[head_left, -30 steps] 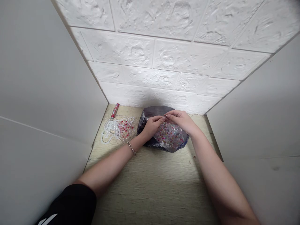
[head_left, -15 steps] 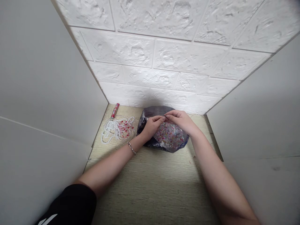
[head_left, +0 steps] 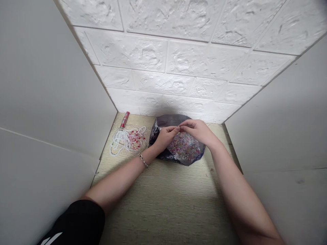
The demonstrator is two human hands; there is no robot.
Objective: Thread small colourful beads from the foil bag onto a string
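Over a dark, open bag (head_left: 163, 119) my two hands meet, fingertips against fingertips. Many small mixed-colour beads (head_left: 184, 147) fill the bag, pink, clear and other shades. My left hand (head_left: 165, 137) is closed in a pinch at the bag's left side. From the right comes my right hand (head_left: 198, 131), its thumb and fingers also pinched together. Whatever lies between the fingertips is too small to make out. Left of the bag lies a heap of bead strings (head_left: 129, 140), white and clear with some red beads.
A red tube-like item (head_left: 125, 119), perhaps a battery, lies behind the bead strings. A white brick-patterned wall (head_left: 184, 81) rises behind the bag. Plain panels stand left (head_left: 51, 102) and right (head_left: 281, 129) of the pale wooden surface (head_left: 158, 204).
Both hands hold nearly the same pinch over the bag. The right fingers have shifted very slightly, and the whole view has moved a little.
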